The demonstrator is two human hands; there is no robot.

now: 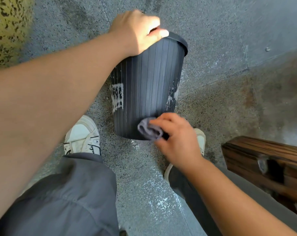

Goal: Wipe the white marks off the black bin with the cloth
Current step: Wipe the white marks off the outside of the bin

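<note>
Gripping the black bin [149, 86] by its rim w/ my left hand [137, 31], fingers curled over the edge, top centre of frame. Right hand [176, 138] is closed round the bunched grey cloth [149, 128], pressed on the bin's lower side, mid-frame. White marks [117, 97] on its left side.

Speckled grey concrete floor [221, 48] carries the black bin [147, 86], two white sneakers [83, 135] and a wooden box [267, 160].
</note>
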